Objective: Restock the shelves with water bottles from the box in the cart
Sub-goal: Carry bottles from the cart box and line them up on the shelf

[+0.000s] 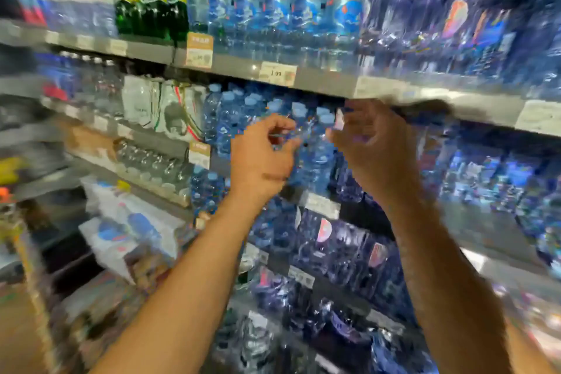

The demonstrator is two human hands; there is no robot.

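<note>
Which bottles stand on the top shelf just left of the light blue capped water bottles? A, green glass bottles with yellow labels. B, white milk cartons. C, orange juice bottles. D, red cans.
A: green bottles with yellow labels stand on the top shelf, directly left of the row of blue-capped water bottles.

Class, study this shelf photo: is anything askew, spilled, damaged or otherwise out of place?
Nothing clearly stands out. The water bottles on the middle shelf stand upright in rows, as do the green bottles above. Both hands reach toward the row; blur hides finer detail.
</note>
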